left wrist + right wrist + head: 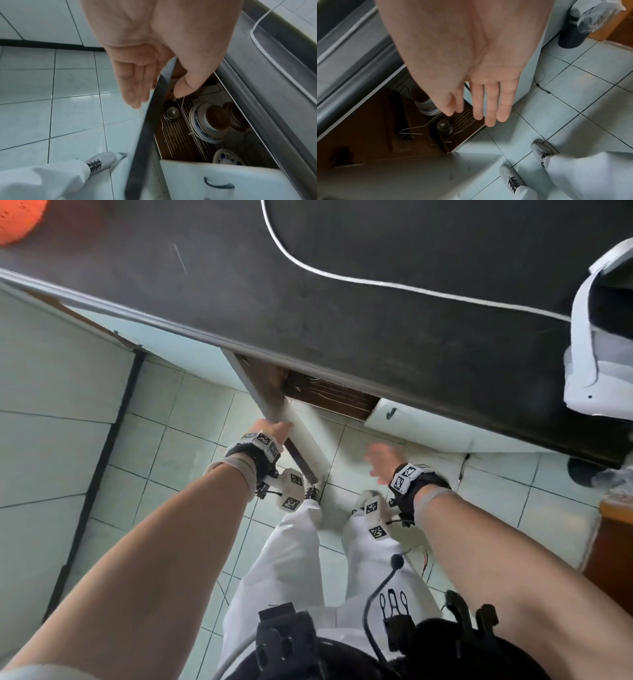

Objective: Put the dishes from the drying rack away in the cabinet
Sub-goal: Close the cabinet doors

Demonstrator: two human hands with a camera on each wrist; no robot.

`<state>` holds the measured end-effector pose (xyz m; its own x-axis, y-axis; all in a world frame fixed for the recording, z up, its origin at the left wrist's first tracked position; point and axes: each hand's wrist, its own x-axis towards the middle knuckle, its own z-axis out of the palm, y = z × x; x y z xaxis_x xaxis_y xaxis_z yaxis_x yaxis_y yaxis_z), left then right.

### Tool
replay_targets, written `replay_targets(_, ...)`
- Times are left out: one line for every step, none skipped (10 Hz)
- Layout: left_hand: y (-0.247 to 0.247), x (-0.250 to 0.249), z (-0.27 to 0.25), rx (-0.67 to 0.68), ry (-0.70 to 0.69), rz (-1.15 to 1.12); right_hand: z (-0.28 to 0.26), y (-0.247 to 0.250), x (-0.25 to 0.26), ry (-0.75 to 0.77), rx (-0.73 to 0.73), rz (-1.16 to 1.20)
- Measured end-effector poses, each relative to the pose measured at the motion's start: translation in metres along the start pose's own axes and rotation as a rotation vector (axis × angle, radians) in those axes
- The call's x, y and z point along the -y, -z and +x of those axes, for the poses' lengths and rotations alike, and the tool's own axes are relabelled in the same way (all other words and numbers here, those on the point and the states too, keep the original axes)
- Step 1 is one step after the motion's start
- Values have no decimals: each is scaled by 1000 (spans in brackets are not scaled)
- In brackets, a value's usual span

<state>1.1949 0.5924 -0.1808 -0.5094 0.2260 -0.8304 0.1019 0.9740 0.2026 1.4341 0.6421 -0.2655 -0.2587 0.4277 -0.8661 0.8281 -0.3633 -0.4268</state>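
Left hand [275,430] pinching open cabinet door [306,440] edge, right hand [380,458] spread, stacked dishes [210,122] on wire shelf [173,136] below both.

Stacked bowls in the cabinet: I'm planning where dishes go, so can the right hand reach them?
Probably yes: the left hand holds the cabinet door open, and the empty right hand hovers at the opening, nothing between it and the stacked bowls.

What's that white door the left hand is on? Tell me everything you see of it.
The white cabinet door under the dark countertop stands swung open towards the person. It looks a flat panel, white-faced with a dark top edge, blurred here. The left hand holds that edge, thumb inside, fingers outside.
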Motion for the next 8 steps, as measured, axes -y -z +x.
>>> replay_targets(-26, -3, 6, 49, -65, 22, -6, -18, 1, 51, 56, 255)
replay_targets(-33, -13, 2, 92, -138, 21, -2, -13, 20, 30, -77, 214)
replay_targets(-31, -15, 5, 108, -167, -17, 2, 10, 32, 10, -190, -17)
replay_targets(-29, -25, 5, 105, -194, -33, -1, -3, 34, -64, -146, 74)
replay_targets(-28, -39, 8, 141, -238, 4, -7, -31, 22, -136, -98, 176)
replay_targets(-29, -54, 13, 187, -320, 50, -8, -25, 22, -45, -122, 207)
replay_targets(-31, -54, 24, 177, -371, 133, -2, -6, 34, 63, -178, 219)
replay_targets(-31, -53, 33, 267, -427, 206, 4, 6, 56, 86, -262, 187)
